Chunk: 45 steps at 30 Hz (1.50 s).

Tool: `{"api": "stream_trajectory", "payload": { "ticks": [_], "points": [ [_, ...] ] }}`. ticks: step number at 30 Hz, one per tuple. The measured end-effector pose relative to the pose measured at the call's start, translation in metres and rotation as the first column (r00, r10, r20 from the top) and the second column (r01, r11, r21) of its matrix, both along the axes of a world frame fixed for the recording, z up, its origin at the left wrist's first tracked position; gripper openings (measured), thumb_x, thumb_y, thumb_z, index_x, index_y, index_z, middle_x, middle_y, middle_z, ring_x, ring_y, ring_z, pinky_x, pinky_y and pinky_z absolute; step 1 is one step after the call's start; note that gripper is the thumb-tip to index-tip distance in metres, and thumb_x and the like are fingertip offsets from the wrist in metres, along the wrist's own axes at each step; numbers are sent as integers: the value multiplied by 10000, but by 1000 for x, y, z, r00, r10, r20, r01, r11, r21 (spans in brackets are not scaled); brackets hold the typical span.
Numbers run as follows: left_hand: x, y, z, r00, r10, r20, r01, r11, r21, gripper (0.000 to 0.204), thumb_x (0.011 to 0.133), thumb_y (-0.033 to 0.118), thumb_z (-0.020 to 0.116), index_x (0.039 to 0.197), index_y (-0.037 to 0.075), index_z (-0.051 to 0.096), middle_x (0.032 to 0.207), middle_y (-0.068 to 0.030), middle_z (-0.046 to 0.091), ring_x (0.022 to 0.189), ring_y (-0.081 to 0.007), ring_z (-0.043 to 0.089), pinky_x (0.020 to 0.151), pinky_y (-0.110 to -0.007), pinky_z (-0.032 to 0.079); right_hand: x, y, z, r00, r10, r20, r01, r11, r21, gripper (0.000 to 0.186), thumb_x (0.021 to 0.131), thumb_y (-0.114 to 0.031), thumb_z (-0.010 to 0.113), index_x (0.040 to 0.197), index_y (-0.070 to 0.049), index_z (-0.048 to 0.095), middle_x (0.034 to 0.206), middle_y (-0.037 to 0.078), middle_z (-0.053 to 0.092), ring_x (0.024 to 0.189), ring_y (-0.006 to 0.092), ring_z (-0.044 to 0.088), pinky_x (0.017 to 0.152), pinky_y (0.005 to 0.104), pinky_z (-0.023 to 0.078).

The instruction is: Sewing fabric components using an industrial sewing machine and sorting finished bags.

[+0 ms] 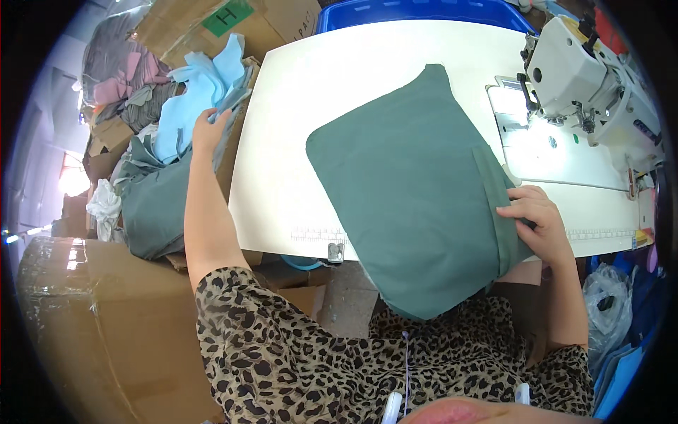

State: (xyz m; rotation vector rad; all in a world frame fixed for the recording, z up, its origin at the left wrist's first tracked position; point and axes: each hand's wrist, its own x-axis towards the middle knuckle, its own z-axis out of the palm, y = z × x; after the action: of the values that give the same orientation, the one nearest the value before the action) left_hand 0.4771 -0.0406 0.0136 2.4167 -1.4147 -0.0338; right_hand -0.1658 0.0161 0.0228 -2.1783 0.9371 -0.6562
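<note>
A dark green fabric piece [402, 205] with a folded strip along its right side lies across the white tabletop [279, 113] and overhangs the front edge. My right hand [533, 219] grips that right side, fingers curled over the strip. At the left, my left hand [212, 127] reaches into a pile of cut pieces, fingers closed on the edge of grey-blue cloth [239, 102]. Light blue pieces [183, 116] and more dark green cloth [157, 212] lie in that pile, beside and under my arm.
A white sewing machine [579, 85] stands at the table's back right. A blue crate [424, 13] is behind the table. Cardboard boxes [120, 311] are at the left, another [176, 35] behind the pile. A clear plastic bag [607, 304] hangs low at the right.
</note>
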Motion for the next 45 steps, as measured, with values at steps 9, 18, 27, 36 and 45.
{"api": "stream_trajectory", "payload": {
  "ticks": [9,18,27,36,45],
  "points": [
    [18,-26,-18,976,215,22,-215,977,-11,734,806,628,592,1219,21,610,1283,-217,557,1192,-377,527,1012,-460,413,-1,-1,0,1000,5,29,-6,999,36,354,649,93,607,929,-93,720,878,60,696,997,266,627,948,391,434],
    [-5,-23,-37,943,201,265,-223,973,57,733,805,610,606,1366,148,508,1363,-190,501,1288,-372,443,1040,-579,333,7,-1,9,1000,5,9,-5,1000,25,333,639,84,625,925,-63,711,875,80,688,961,273,635,925,390,433],
    [-72,83,32,914,-194,355,288,929,-234,213,903,228,598,967,69,726,1182,-169,615,1100,-395,559,944,-428,440,1,3,-7,999,-47,27,45,996,74,340,689,77,613,972,-81,714,1047,143,662,1030,300,603,877,359,476],
    [-158,207,53,967,-249,59,255,942,-219,170,895,114,615,1011,16,694,1271,-161,584,1252,-332,494,1035,-393,394,10,-24,-28,992,36,-118,-61,975,-214,309,745,33,611,1027,-66,686,1024,136,662,1010,330,610,897,397,478],
    [-217,181,11,914,-387,-119,361,913,-192,259,889,134,626,1126,31,646,1334,-173,521,1271,-336,465,1066,-399,358,68,-114,-12,974,-75,-215,-23,906,-422,330,832,-76,581,1148,-135,658,1114,81,668,1010,288,623,848,401,507]
  ]
}}
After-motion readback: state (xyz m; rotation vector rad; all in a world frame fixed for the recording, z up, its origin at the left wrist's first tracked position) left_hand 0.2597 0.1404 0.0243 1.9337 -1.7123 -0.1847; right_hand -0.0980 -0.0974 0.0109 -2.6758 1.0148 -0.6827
